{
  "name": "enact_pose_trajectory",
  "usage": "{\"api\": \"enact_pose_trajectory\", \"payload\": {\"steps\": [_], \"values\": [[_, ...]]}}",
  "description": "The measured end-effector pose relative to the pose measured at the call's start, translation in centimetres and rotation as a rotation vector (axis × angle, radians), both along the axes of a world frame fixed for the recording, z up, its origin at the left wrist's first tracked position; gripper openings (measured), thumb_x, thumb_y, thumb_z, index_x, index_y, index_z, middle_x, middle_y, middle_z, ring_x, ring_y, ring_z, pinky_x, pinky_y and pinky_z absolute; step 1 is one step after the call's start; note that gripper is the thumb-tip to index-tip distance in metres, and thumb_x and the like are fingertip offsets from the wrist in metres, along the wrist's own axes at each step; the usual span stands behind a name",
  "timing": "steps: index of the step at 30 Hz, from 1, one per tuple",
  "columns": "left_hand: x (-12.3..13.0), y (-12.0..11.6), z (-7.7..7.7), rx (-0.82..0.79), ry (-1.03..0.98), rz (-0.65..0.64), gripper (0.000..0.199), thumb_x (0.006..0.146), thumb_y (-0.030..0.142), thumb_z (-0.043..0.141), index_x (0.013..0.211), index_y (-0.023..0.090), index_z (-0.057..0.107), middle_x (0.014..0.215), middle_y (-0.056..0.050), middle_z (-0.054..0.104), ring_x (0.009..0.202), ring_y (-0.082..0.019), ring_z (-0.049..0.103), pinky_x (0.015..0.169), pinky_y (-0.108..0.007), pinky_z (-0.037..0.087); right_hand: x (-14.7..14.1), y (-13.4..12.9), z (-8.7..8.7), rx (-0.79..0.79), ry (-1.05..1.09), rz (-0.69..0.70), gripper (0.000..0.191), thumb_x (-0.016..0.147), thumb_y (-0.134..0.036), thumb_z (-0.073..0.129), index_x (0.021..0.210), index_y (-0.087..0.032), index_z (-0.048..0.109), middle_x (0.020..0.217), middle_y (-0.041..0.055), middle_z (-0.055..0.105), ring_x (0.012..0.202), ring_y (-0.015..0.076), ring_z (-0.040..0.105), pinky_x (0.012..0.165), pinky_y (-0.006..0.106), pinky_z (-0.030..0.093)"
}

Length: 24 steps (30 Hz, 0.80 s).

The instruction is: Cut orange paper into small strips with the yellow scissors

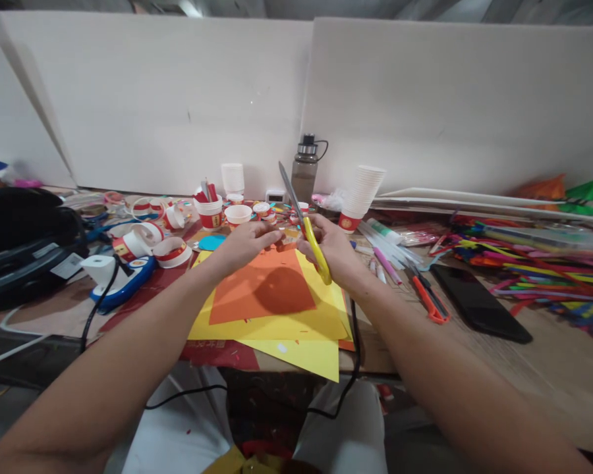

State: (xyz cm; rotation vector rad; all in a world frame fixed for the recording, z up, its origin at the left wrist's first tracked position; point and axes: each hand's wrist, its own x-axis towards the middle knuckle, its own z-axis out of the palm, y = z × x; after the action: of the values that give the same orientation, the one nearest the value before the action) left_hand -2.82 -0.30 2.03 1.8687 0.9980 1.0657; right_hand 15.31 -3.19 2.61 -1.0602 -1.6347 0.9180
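My right hand [331,250] is wrapped round a pair of scissors [316,249] with yellow handles; the grey blades point up and away and look closed. My left hand [250,245] hovers at the far edge of an orange paper sheet [261,289], fingers stretched toward the right hand. Small orange bits lie near its fingertips, and no held thing shows in it. Under the orange sheet are yellow paper sheets [277,328], the lowest jutting past the table's front edge.
Paper cups [238,214], cut cup rings [170,251] and a blue-and-white power strip [126,286] stand left. A bottle [305,168] and stacked cups [363,191] are behind. On the right lie a red-handled cutting tool [427,299], a phone [479,303] and colourful pipe cleaners [548,263].
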Motion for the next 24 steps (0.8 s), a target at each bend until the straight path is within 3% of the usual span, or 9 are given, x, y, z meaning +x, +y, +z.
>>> {"api": "enact_pose_trajectory", "payload": {"steps": [5,13,18,24], "values": [[-0.7,0.3,0.3,-0.2,-0.001,-0.169,0.02,0.074,0.034,0.066,0.073,0.015,0.072,0.067,-0.005,0.065,0.051,-0.008,0.044,0.047,-0.02,0.03,-0.1,0.1,0.0,-0.019,-0.049,0.074,0.04,0.066,-0.018,0.059,0.106,-0.015,0.057,0.067,-0.0036,0.053,0.053,0.0066,0.041,0.048,0.02,0.031],[-0.7,0.1,0.2,-0.283,-0.022,-0.173,0.008,0.06,0.021,0.075,0.065,0.016,0.072,0.061,-0.005,0.065,0.049,-0.009,0.047,0.043,-0.019,0.032,0.3,1.2,-1.0,0.04,-0.115,0.141,0.044,0.063,-0.015,0.062,0.107,-0.016,0.058,0.071,-0.0024,0.057,0.063,0.0108,0.052,0.057,0.023,0.041],[-0.5,0.2,-0.2,-0.332,-0.055,-0.204,0.006,0.061,0.02,0.073,0.061,0.015,0.07,0.057,-0.005,0.062,0.046,-0.007,0.044,0.042,-0.018,0.03,-0.1,0.9,-0.9,0.056,-0.078,0.171,0.041,0.069,-0.029,0.068,0.106,-0.018,0.055,0.083,0.0014,0.061,0.072,0.0137,0.056,0.063,0.026,0.045],[-0.5,1.1,-0.3,-0.41,-0.407,-0.093,0.01,0.06,0.019,0.073,0.063,0.012,0.066,0.058,-0.002,0.058,0.046,-0.004,0.044,0.042,-0.017,0.032,-0.3,0.0,-0.4,0.124,-0.123,0.075,0.033,0.082,-0.05,0.056,0.1,-0.023,0.047,0.071,-0.0028,0.049,0.062,0.0114,0.048,0.059,0.025,0.043]]}}
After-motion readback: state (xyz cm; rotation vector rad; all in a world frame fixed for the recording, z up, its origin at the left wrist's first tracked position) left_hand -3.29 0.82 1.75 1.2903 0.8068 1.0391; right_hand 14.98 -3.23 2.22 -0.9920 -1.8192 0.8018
